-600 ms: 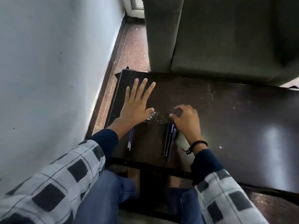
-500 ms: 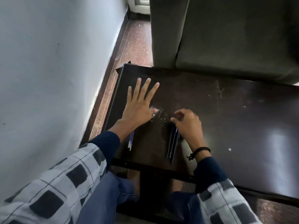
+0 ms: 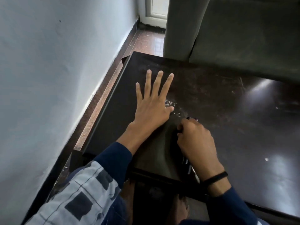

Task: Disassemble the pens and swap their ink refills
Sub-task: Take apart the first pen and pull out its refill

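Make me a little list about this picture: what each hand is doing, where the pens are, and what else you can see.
Table: dark, shiny, scratched
Left hand: flat on the table, fingers spread, holds nothing
Right hand: fingers curled round the dark pens
Pens' place: near the table's front edge, mostly hidden by the hand; count unclear
White flecks: on the table beside the left thumb
Wristband: black, on the right wrist
Sofa: grey-green, behind the table

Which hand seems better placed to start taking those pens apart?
The right hand: its fingers curl over the dark pens near the table's front edge. The left hand lies flat on the table, fingers spread, holding nothing.
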{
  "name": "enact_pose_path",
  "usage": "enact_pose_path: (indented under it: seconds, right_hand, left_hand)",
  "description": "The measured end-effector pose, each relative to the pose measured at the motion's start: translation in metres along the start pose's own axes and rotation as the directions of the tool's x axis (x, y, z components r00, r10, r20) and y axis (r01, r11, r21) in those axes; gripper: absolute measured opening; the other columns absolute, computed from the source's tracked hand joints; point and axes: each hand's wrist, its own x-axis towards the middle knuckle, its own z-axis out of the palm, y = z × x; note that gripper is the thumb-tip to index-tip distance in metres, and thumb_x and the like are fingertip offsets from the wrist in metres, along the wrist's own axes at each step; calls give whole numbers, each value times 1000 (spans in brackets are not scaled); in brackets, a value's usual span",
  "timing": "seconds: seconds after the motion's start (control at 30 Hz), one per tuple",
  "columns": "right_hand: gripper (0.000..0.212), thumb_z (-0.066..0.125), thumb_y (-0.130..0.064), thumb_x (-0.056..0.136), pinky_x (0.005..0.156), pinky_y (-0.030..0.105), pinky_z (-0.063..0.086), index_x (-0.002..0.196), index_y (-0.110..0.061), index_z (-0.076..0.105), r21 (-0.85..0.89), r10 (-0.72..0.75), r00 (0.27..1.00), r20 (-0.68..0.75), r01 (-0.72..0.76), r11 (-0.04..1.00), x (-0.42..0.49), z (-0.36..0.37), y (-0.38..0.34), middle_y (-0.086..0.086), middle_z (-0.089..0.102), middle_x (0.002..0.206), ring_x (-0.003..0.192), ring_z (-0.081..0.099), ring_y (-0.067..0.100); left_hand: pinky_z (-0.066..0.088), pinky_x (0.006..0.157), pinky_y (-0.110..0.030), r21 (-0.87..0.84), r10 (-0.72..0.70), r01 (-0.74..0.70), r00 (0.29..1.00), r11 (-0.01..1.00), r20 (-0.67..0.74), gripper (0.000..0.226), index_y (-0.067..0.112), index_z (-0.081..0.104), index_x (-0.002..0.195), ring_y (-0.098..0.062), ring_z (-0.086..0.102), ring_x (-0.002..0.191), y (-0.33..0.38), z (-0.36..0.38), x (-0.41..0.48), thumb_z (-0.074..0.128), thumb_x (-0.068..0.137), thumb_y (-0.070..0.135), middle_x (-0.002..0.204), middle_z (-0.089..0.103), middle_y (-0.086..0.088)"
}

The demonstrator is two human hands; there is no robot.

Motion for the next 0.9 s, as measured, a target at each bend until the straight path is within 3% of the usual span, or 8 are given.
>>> enact_pose_path:
  seconds: [0.2,0.37,0.53,0.63,0.8,0.9]
  right_hand:
    - [14,61,-6,91,62,35,35,92,-15,50,-57,-61,992,-110,55,997,-14,8,1,-2,45,96,95,58,29]
    - [14,60,-3,92,67,35,42,102,-12,56,-33,-83,993,-79,81,996,-17,10,1,4,53,112,104,58,31]
    - [20,56,1,91,66,35,45,106,-12,57,5,-123,990,-62,124,992,-13,12,1,2,49,113,102,56,27]
    - [26,59,1,89,75,36,52,111,-13,57,28,-90,994,-67,92,995,-12,14,0,2,47,118,107,50,25]
    - [42,55,6,86,79,30,46,122,-15,54,63,-65,998,-22,67,996,-10,12,-4,2,46,119,107,50,25]
    - [48,50,9,83,83,33,47,125,-13,54,99,-61,998,-26,63,993,-14,12,-10,3,43,120,102,49,25]
  left_hand:
    - [-11,120,-65,-50,-10,10,1000,999,7,104,31,-15,162,-34,-30,153,4,-12,-17,63,95,48,172,-16,-4]
    - [-10,121,-65,-61,-5,7,999,998,34,103,34,-18,160,-31,-33,152,7,-19,-25,62,96,48,171,-19,-1]
    - [-13,120,-63,-44,-8,11,998,999,70,102,35,-18,160,-30,-36,151,-1,-13,-20,61,97,50,170,-20,0]
    - [-13,120,-62,-64,-34,38,998,997,56,101,36,-17,160,-28,-36,151,-5,-16,-12,61,97,49,171,-20,1]
    - [-13,120,-60,-79,-67,72,996,994,57,101,37,-19,159,-27,-36,151,-8,-19,-3,60,97,52,171,-19,1]
    - [-11,122,-59,-112,-62,67,997,991,51,101,37,-17,160,-28,-34,152,-6,-22,-1,61,96,51,171,-18,1]
